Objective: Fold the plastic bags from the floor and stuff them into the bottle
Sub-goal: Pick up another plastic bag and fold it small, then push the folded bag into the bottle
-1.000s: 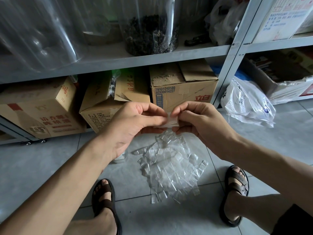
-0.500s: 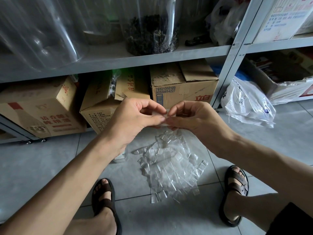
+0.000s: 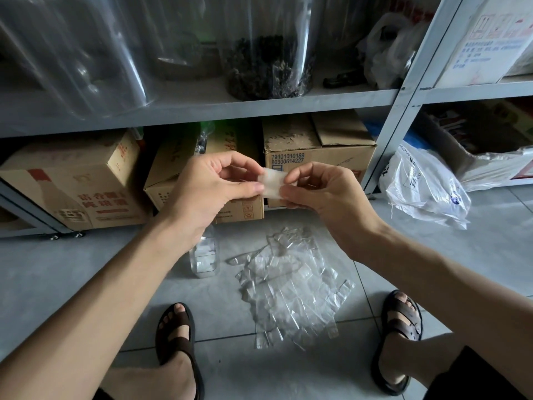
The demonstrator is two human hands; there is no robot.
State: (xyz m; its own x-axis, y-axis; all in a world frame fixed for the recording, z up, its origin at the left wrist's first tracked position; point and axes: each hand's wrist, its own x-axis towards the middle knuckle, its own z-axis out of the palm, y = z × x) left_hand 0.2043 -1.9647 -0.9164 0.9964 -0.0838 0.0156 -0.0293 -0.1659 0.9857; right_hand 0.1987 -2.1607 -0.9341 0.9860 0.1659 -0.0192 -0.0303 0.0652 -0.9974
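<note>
Two feet in sandals stand on the floor. Between them lies a pile of clear bags. A bottle stands just left of the pile, partly hidden by the left arm. Higher up, the left hand and right hand both pinch one small folded bag. Behind the hands sit boxes, under a shelf with a jar.

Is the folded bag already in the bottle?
No, the left hand and the right hand pinch the folded bag in the air, apart from the bottle on the floor.
</note>
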